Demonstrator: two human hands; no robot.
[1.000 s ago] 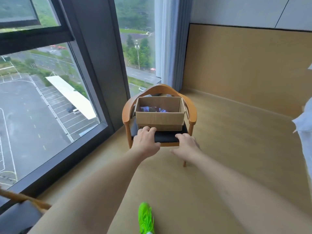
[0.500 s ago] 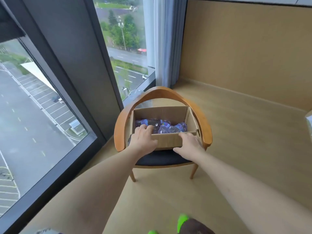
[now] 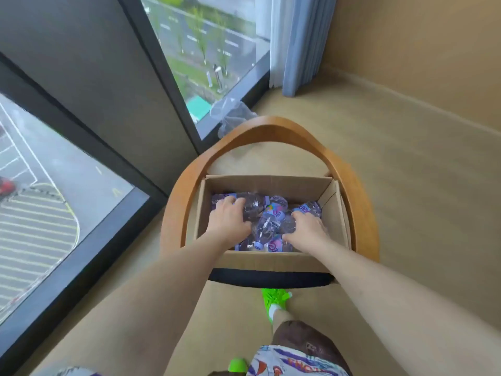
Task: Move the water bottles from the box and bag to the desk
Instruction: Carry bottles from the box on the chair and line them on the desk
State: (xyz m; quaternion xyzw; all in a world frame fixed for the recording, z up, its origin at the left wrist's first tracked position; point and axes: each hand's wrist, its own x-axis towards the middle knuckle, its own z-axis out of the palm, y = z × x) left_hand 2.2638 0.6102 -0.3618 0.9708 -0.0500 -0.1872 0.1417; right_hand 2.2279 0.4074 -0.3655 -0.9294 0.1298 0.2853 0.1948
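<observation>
Both hands had moved from the rim down into the open brown cardboard box [image 3: 271,260] on the wooden chair [image 3: 173,215]. The left hand [image 3: 229,222] and right hand [image 3: 307,232] curled onto the clear plastic water bottles [image 3: 267,226] lying inside; none looked lifted yet.

Both arms outstretched — left hand [image 3: 228,219], right hand [image 3: 307,231] palm-down.
</observation>
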